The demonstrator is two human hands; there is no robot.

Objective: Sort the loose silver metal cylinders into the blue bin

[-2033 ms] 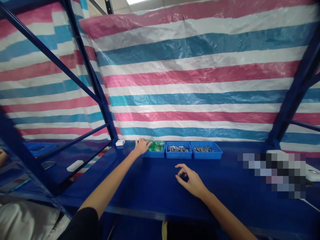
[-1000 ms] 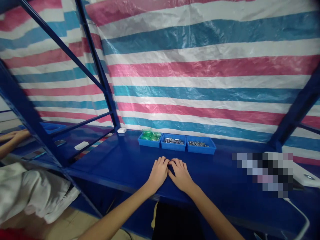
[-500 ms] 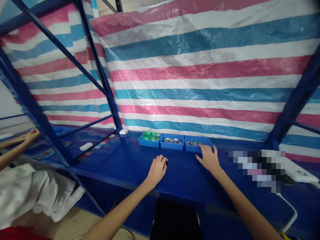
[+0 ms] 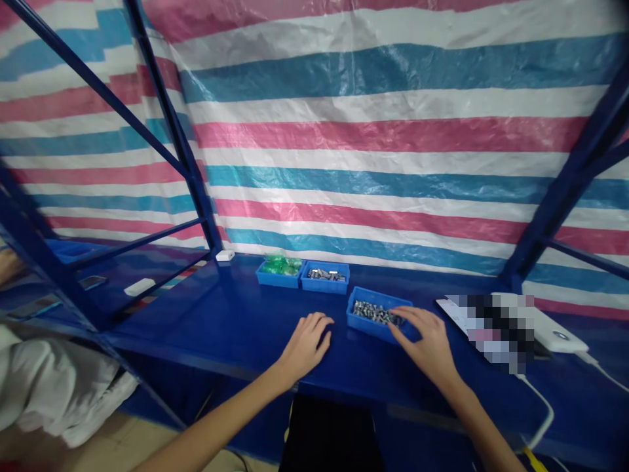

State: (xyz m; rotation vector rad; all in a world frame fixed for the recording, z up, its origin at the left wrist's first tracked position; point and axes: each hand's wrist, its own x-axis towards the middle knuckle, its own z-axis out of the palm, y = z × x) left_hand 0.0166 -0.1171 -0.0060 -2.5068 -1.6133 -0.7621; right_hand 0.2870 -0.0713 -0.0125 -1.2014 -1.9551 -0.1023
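My right hand point(image 4: 427, 344) grips the right end of a small blue bin point(image 4: 368, 326), fingers over its rim and thumb at the near side. Inside the bin lie many small shiny metal parts point(image 4: 371, 311), too small to name. My left hand point(image 4: 305, 347) rests on the blue table point(image 4: 206, 321), holding nothing, its fingers loosely curved and apart. Behind it stand two more blue bins side by side: one with green, shiny plastic-looking pieces point(image 4: 281, 265), the other with short silvery metal pieces point(image 4: 324, 275).
On the right lie a flat device with a blurred screen point(image 4: 484, 331) and a white box-shaped device point(image 4: 545, 324) with a white cable point(image 4: 543, 419). A small white box point(image 4: 225, 255) stands by the left rack post point(image 4: 199, 196). Another person's hand point(image 4: 10, 265) shows at far left.
My right hand has drawn the right-hand bin out of the row, towards me, and it now sits at an angle. My left hand stays on the table. The view has shifted to the right.
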